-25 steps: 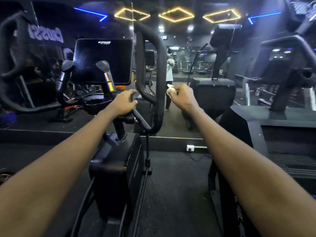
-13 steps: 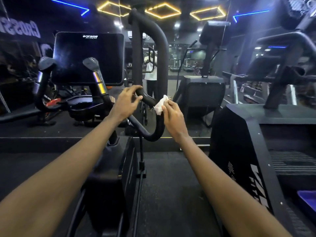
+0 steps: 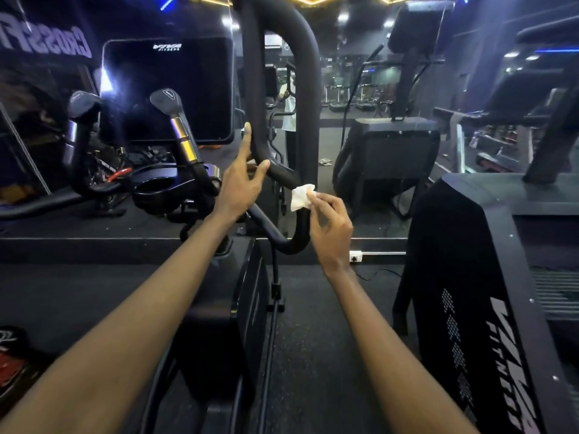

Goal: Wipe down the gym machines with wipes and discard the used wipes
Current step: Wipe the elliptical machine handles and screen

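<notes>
A black looped handlebar (image 3: 308, 89) of a gym machine rises in front of me, next to the machine's dark console screen (image 3: 169, 89). My right hand (image 3: 329, 227) pinches a small crumpled white wipe (image 3: 300, 197) and holds it against the lower right bend of the loop. My left hand (image 3: 241, 180) touches the inner left bar of the loop with thumb and fingers spread, loosely around it. The machine's black body (image 3: 219, 324) stands below, between my forearms.
A second black machine (image 3: 470, 277) with white lettering stands close on the right. Two short grip handles (image 3: 175, 120) and a cup holder (image 3: 156, 186) sit left of the loop. A mirror wall (image 3: 360, 89) lies ahead, a wall socket (image 3: 355, 255) at its base. Dark rubber floor (image 3: 313, 339) runs between machines.
The view has moved closer to the handlebar. My right hand has brought the wipe from beside the loop onto its lower bend. My left hand has opened and slid up the inner bar.
</notes>
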Motion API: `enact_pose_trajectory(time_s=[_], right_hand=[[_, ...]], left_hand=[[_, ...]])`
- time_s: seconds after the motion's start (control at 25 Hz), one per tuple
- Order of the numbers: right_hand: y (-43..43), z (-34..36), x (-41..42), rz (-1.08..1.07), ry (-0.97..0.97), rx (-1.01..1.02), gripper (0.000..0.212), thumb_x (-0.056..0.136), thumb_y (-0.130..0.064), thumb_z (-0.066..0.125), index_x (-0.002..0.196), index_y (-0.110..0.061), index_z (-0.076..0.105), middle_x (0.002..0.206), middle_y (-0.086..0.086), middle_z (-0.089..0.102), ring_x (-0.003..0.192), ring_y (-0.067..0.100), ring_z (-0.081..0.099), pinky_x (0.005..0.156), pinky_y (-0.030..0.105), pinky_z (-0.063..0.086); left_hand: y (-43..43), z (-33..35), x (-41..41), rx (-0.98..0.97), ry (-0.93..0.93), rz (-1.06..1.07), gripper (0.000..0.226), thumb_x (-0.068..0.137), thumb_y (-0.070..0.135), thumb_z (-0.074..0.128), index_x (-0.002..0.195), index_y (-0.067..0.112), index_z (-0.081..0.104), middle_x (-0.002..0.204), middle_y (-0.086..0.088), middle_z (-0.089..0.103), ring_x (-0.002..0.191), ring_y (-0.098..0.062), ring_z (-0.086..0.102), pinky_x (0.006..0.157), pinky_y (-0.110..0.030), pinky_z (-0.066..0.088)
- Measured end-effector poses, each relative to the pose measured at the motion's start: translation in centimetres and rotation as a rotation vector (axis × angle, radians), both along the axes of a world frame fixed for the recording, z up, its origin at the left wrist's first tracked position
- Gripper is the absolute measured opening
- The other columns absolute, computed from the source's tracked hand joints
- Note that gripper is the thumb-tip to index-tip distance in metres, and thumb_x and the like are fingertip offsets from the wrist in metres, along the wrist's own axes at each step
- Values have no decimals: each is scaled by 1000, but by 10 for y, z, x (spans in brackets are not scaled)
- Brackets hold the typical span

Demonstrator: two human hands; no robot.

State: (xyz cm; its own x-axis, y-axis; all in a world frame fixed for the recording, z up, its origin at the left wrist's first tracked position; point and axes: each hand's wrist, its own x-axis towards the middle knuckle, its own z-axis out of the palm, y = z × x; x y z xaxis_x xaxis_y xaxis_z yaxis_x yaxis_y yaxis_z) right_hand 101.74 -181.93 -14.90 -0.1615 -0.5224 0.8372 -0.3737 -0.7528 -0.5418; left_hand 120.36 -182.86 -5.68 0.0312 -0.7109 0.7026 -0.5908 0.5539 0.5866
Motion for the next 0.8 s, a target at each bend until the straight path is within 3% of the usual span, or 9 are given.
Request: enact_pose_trajectory(time_s=[0.16, 0.28, 0.36, 0.52, 0.68, 0.8], right_hand=[[0, -14, 4, -54, 41, -48, 34, 87, -13, 77, 119, -4, 68, 118, 8, 62, 113, 14, 61, 99, 29, 52], [-11, 4, 3, -31, -83, 5, 11, 87, -9, 77, 95, -7, 70, 101, 2, 63, 95, 12, 63, 84, 34, 55], [-12, 3, 2, -7, -147, 46, 6, 87, -9, 76, 90, -9, 71, 97, 0, 64, 93, 13, 63, 83, 32, 55], [-4, -10, 4, 51, -271, 114, 10, 86, -7, 75, 95, -10, 75, 96, 1, 67, 89, 14, 67, 83, 32, 57], [-24, 16, -3, 185, -412, 254, 21, 89, -9, 72, 110, -12, 75, 101, 1, 73, 91, 10, 70, 82, 23, 57], [-15, 0, -4, 154, -336, 180, 20, 87, -1, 72, 105, -7, 76, 102, 1, 72, 93, 10, 70, 83, 20, 55]], left_hand=[[-4, -2, 1, 23, 61, -30, 77, 99, 30, 57, 155, 41, 5, 111, 18, 65, 101, -1, 65, 95, -26, 52], [-4, -2, 0, 54, 28, -34, 90, 94, 28, 65, 156, 36, 0, 110, 21, 60, 97, 7, 63, 91, -17, 51], [-6, -4, -1, 69, 33, -39, 95, 92, 28, 68, 156, 38, -2, 113, 15, 62, 101, 4, 63, 95, -20, 50], [-11, -5, -2, 78, 80, -50, 96, 91, 25, 69, 155, 40, -1, 116, 6, 66, 105, -1, 64, 100, -26, 50], [-11, -5, -2, 58, 40, -28, 96, 92, 23, 69, 157, 34, -1, 125, 6, 59, 111, 2, 59, 100, -17, 47], [-17, -11, -4, -28, 10, 27, 94, 90, 27, 70, 157, 33, 4, 143, -1, 48, 122, -4, 54, 103, -30, 48]])
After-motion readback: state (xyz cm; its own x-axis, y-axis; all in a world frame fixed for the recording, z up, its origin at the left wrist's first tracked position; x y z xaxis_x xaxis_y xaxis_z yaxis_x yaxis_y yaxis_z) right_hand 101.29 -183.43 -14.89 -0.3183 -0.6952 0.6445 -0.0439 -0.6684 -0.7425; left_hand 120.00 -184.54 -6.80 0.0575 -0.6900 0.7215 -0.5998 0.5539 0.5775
